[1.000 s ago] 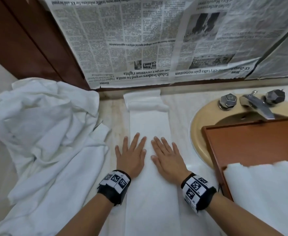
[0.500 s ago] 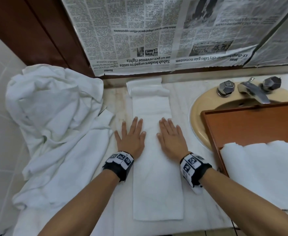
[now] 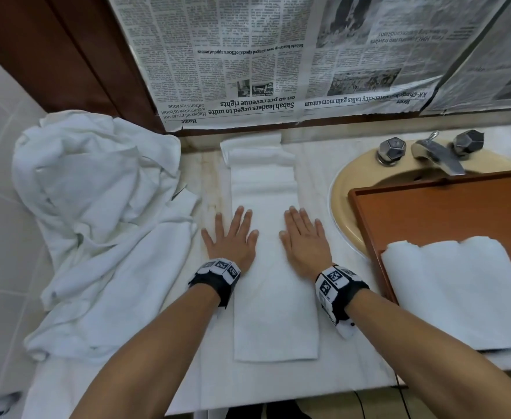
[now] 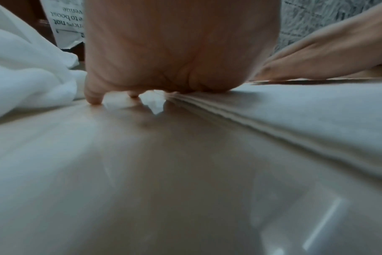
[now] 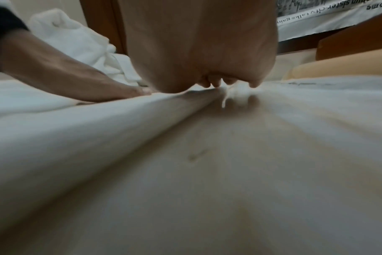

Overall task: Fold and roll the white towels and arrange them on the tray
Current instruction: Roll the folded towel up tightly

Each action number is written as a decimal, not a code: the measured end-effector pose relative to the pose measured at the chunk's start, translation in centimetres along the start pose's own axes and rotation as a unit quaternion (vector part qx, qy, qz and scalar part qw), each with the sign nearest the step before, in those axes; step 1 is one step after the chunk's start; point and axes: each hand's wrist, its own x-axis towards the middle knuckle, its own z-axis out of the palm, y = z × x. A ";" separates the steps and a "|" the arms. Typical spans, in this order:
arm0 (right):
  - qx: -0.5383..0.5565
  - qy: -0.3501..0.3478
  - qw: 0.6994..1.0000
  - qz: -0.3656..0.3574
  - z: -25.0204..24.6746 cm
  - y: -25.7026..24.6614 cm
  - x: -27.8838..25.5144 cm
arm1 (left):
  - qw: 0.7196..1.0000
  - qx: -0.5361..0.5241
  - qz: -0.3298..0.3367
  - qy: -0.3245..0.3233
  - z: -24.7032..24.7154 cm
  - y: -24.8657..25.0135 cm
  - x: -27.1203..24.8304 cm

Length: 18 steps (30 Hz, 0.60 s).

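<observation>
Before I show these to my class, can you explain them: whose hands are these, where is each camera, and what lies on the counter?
There is no machine: a person works bare-handed, with a camera on the head and one on each wrist. The head view looks down at the counter. The left hand and right hand lie flat, fingers straight, pressing a long folded white towel; neither hand holds anything. Loose white towels are heaped to the left. A wooden tray over the sink carries white towels. The wrist views look along each palm, low over the counter and blurred.
</observation>
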 end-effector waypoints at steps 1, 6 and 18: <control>0.000 0.004 1.000 -0.024 0.2 -0.4 -0.9 | 1.000 -0.009 -0.001 0.001 -0.2 0.1 -0.1; -0.040 -0.027 0.995 -0.082 2.4 -1.1 -5.2 | 0.999 -0.030 0.035 0.000 0.4 -0.1 -4.1; 0.009 0.012 1.000 -0.024 1.3 1.4 -8.2 | 0.999 -0.031 0.006 0.029 3.0 -1.0 -11.0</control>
